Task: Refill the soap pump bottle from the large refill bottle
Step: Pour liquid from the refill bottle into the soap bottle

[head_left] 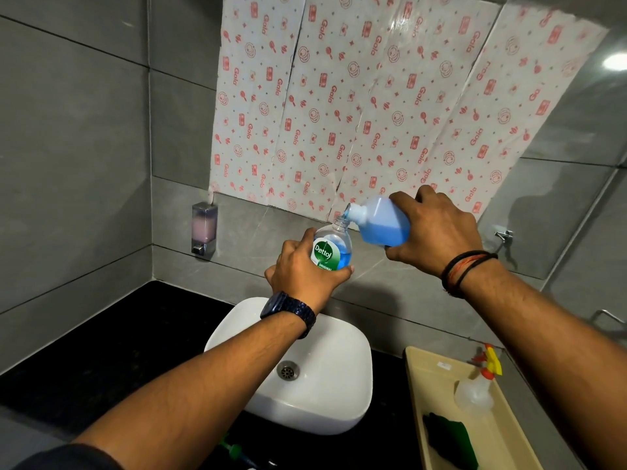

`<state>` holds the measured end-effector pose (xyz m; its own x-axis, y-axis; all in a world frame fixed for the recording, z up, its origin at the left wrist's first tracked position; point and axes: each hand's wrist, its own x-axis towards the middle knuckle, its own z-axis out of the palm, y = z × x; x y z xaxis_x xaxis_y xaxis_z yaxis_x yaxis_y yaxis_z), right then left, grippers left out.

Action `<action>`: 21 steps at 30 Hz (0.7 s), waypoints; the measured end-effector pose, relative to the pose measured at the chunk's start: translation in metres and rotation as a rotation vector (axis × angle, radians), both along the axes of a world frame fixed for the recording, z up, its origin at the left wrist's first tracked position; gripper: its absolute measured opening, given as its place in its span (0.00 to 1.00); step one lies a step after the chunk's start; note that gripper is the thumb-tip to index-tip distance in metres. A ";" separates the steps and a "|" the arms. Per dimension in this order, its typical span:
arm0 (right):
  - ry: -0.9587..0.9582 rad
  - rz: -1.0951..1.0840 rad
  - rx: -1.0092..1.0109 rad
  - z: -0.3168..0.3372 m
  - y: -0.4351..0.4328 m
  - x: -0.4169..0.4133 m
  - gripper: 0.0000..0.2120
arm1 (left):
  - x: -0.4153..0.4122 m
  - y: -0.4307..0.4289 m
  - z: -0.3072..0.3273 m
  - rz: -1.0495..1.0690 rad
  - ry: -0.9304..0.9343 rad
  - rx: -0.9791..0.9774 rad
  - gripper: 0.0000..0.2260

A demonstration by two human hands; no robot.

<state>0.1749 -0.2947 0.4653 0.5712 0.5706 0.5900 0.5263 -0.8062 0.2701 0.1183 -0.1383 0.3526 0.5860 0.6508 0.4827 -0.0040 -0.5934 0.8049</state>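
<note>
Centrally, above the far rim of the white basin point(339, 401), two bottles are held in the air, mouth to mouth. The left hand point(302, 269) grips the soap pump bottle point(331, 250) round its lower body, with the fingers curled behind it and the thumb across the front below the green label. This bottle is clear, leans slightly toward the right, and holds blue liquid in its lower part. Its neck is open.

The right hand point(437, 232) holds the refill bottle point(381, 223) by its base end, with the fingers wrapped over the top and the thumb underneath. The refill bottle is translucent and tipped spout-down to the left, and its spout meets the neck of the pump bottle. Blue liquid fills its lower side.

A dark watch point(288, 312) sits on the left wrist, and dark and orange bands point(464, 269) circle the right. The basin stands on a black counter point(101, 334), with its drain point(287, 370) visible between the forearms. At the counter's right edge lies a beige tray point(441, 378) carrying a clear spray bottle point(475, 393) and a green cloth point(451, 439). A wall dispenser point(204, 230) is fixed to the grey tiles at the far left corner. Patterned paper point(339, 96) covers the wall above.
</note>
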 end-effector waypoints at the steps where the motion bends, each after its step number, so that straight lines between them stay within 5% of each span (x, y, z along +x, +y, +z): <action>1: 0.002 -0.001 -0.001 0.000 0.000 0.000 0.38 | 0.000 0.000 0.000 0.001 0.001 0.000 0.29; 21: 0.003 -0.003 -0.013 0.005 0.000 -0.001 0.38 | 0.002 0.001 0.002 0.004 -0.012 0.002 0.28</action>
<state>0.1741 -0.2951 0.4706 0.5745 0.5764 0.5811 0.5247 -0.8043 0.2790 0.1201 -0.1374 0.3549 0.5778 0.6519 0.4910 -0.0114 -0.5951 0.8036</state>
